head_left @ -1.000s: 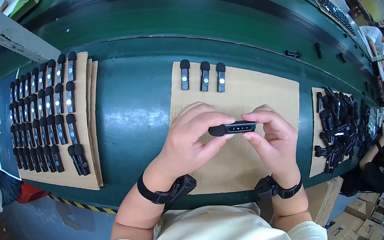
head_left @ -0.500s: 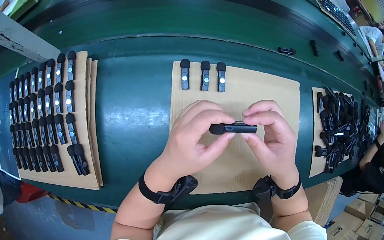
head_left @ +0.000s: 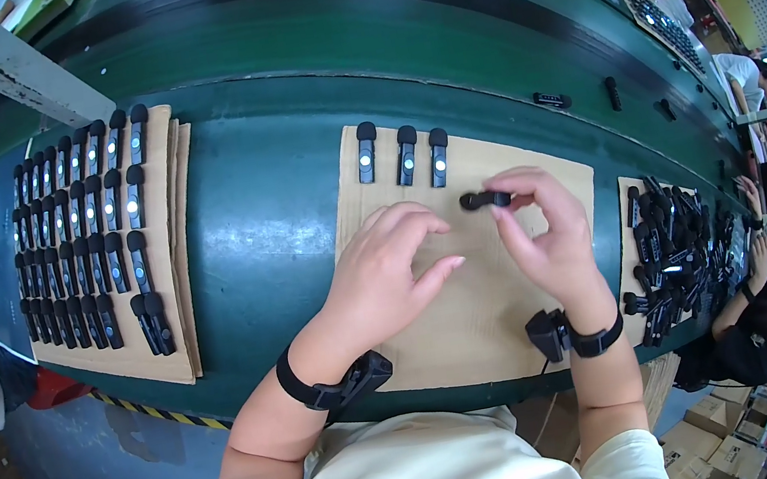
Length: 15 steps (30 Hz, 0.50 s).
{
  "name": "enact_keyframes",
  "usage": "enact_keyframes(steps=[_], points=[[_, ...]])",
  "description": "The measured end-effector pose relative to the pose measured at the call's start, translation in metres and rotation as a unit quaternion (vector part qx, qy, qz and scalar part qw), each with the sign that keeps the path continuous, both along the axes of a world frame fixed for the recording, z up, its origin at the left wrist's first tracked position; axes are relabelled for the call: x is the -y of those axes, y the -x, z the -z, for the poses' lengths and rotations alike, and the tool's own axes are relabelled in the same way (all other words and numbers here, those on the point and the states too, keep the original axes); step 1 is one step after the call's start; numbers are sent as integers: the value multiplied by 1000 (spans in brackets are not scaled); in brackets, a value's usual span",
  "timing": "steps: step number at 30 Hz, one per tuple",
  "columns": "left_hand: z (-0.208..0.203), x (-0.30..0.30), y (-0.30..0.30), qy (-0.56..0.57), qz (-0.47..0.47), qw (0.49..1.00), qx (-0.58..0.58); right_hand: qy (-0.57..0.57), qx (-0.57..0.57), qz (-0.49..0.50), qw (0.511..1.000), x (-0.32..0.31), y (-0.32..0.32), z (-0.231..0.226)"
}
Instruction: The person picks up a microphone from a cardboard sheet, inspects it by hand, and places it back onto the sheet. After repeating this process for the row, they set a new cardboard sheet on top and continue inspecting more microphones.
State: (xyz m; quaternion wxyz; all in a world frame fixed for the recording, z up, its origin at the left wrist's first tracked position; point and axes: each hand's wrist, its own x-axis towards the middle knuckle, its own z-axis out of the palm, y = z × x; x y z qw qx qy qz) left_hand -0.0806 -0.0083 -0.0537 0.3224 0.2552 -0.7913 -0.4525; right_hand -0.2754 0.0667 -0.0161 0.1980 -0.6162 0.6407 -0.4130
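A small black wireless microphone with a foam tip is pinched between the thumb and fingers of my right hand. It hangs over a flat cardboard sheet, its foam end pointing left. My left hand is empty, thumb and fingers apart, just left of it above the same sheet. At the sheet's far left edge lie three like microphones in a row, the middle one among them, foam ends pointing away from me and a lit spot on each.
Left, stacked cardboard carries several rows of microphones. Right, a loose heap of microphones covers another cardboard piece. A few black pieces lie farther back on the green table. A metal post rises at far left. Other people sit on both sides.
My left hand has let go of the microphone and opened. My right hand has carried it up and away from me, toward the row of three.
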Motion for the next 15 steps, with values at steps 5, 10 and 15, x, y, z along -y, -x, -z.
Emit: enact_keyframes(steps=[5, 10, 15], points=[[7, -1, -1, 51, 26, 995, 83, 30, -155, 4, 987, 8, 16, 26], [10, 1, -1, 53, 42, 992, 109, 5, -227, -47, 973, 2, 9, 32], [9, 0, -1, 51, 43, 991, 114, -9, -241, -42, 970, 9, 11, 35]])
